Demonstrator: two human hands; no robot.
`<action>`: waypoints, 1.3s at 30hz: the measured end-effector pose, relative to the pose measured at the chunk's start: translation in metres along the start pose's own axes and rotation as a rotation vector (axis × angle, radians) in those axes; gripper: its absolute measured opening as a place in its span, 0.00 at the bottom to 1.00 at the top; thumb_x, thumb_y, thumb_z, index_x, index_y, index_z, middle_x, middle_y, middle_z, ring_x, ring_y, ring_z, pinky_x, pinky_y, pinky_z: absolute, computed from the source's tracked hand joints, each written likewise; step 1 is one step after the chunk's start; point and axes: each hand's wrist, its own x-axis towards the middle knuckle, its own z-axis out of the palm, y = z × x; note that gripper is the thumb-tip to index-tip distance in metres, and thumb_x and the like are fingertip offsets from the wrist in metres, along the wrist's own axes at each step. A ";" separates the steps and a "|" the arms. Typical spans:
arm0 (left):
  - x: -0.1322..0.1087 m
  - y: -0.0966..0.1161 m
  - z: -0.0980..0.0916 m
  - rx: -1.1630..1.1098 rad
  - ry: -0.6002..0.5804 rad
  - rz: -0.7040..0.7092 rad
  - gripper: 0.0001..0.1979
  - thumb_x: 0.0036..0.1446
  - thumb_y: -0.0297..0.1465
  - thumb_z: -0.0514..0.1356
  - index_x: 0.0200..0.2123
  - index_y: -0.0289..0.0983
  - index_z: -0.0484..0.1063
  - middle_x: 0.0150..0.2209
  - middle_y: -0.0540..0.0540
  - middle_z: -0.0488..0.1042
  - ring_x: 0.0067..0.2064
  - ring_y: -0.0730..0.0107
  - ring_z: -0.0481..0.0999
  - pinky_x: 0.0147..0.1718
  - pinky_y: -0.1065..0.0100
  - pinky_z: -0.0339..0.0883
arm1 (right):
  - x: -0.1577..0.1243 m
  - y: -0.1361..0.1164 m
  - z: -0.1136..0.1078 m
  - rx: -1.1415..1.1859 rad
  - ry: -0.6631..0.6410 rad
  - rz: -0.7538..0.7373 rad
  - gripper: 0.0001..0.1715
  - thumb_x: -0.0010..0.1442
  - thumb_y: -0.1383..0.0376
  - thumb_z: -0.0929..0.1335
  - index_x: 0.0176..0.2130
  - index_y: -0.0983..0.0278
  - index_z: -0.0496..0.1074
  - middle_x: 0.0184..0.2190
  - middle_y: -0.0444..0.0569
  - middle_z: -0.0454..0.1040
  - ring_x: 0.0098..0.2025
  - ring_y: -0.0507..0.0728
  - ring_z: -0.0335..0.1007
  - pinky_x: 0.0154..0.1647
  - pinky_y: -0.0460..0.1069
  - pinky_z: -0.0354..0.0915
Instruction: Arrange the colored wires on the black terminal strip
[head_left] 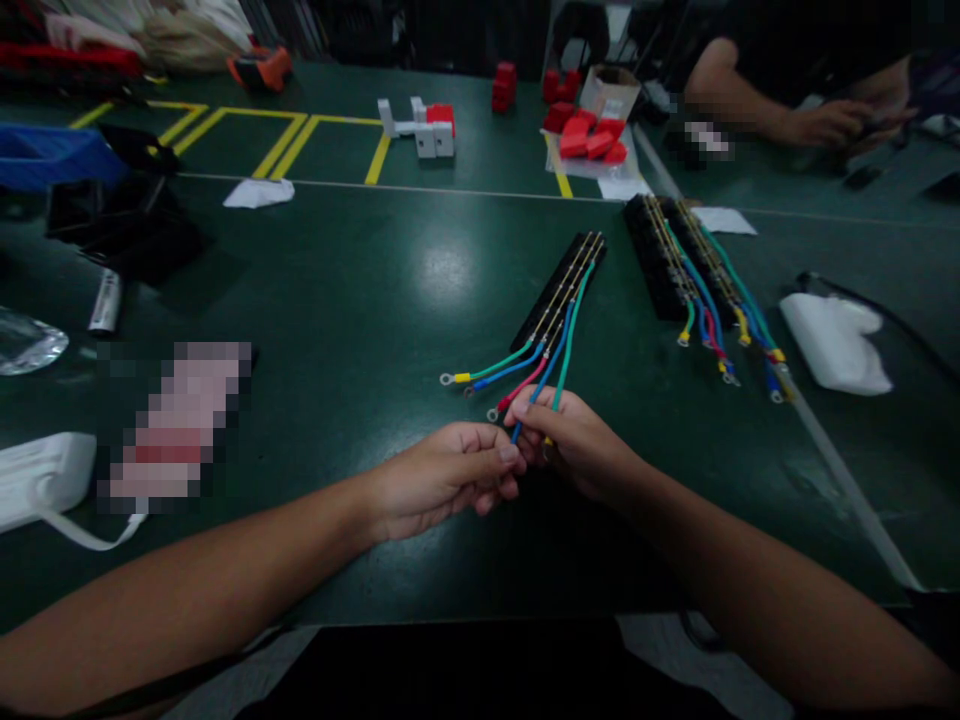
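Note:
A black terminal strip [561, 290] with brass-coloured bars lies on the green table, its green, blue and red wires running toward me. My left hand [476, 465] pinches the lower end of a blue wire [549, 372], hiding its tip. Higher on that same wire, the fingers of my right hand [562, 425] are closed. A green wire [571, 340] passes down by the right hand, a yellow sleeve just showing below. To the left, a green wire with a ring terminal [448, 379], another blue wire [495, 376] and a red wire [517, 395] lie loose.
Two similar wired strips [660, 260] lie at right, beside a white object [836, 340]. A blurred-out phone [180, 420] and white power bank [49, 475] are at left, near black trays [124, 220]. Red parts [592, 138] sit farther back. Across the table are another person's hands [840, 130].

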 end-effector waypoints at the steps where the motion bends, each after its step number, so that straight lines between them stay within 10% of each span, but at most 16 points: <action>1: 0.000 0.000 0.000 0.004 -0.003 -0.001 0.12 0.58 0.36 0.66 0.35 0.32 0.70 0.28 0.48 0.73 0.25 0.82 0.69 0.22 0.79 0.57 | 0.000 0.000 0.000 0.002 -0.002 -0.001 0.11 0.59 0.60 0.70 0.30 0.65 0.70 0.16 0.38 0.64 0.18 0.46 0.60 0.19 0.43 0.54; 10: -0.001 -0.004 0.000 0.035 0.026 0.040 0.13 0.58 0.37 0.65 0.34 0.32 0.69 0.24 0.55 0.68 0.20 0.87 0.57 0.24 0.78 0.55 | -0.001 0.001 -0.001 0.007 0.001 -0.009 0.13 0.60 0.59 0.70 0.30 0.65 0.70 0.16 0.38 0.64 0.18 0.46 0.58 0.19 0.43 0.54; 39: 0.000 -0.002 -0.002 0.032 0.007 0.000 0.12 0.59 0.36 0.65 0.37 0.32 0.71 0.29 0.48 0.73 0.27 0.82 0.69 0.24 0.79 0.58 | -0.001 -0.003 0.000 0.009 0.008 0.013 0.10 0.56 0.61 0.71 0.31 0.65 0.70 0.17 0.38 0.66 0.18 0.47 0.62 0.20 0.43 0.57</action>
